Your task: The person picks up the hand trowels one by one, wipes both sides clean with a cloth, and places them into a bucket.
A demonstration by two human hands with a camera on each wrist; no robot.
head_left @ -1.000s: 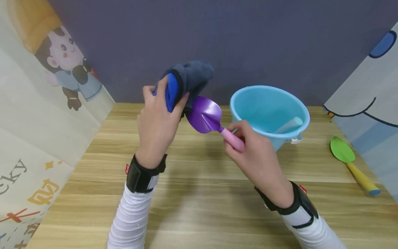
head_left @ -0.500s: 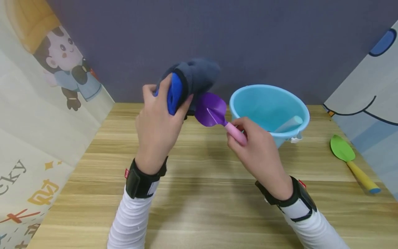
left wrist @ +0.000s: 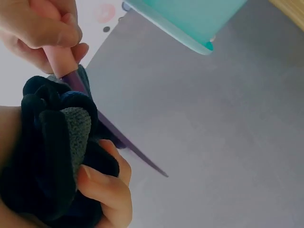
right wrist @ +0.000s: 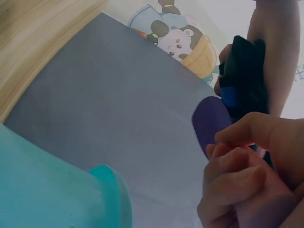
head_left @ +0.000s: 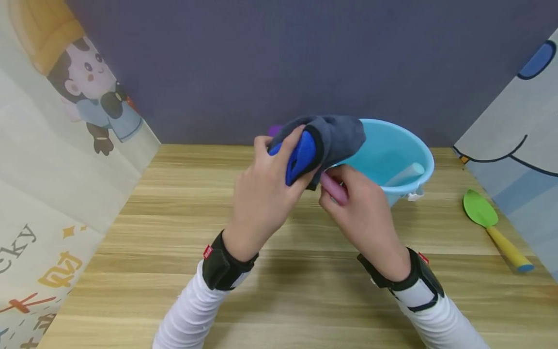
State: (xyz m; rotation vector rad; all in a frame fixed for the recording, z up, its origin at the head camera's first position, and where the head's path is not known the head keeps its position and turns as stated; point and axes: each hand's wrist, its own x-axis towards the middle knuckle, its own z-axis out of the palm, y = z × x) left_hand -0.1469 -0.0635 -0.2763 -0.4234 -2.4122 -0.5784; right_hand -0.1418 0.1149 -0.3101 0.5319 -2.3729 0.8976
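Note:
My left hand [head_left: 270, 194] grips a bunched dark grey-blue cloth [head_left: 342, 138] with a bright blue inner side and black edging. My right hand [head_left: 364, 213] holds a toy shovel by its pink handle [head_left: 333, 188]. In the head view the cloth covers most of the shovel's purple blade [head_left: 274, 130], leaving a sliver past its left side. Seen from the left wrist, the cloth [left wrist: 52, 152] lies against the shovel's neck and blade [left wrist: 114, 128]. The right wrist view shows the purple blade [right wrist: 209, 121] beside the cloth [right wrist: 242, 71]. Both hands are above the table.
Behind the right hand stands a light blue bucket [head_left: 392, 140] with a pale cylindrical handle end [head_left: 407, 174] inside. A green shovel with a yellow handle [head_left: 507, 247] lies at the right of the wooden table [head_left: 152, 252]. A dark panel [head_left: 279, 58] rises at the back.
My left hand has moved right with the cloth, from beside the blade to over it near the handle. The right hand shifted slightly up and right earlier, then stayed nearly still.

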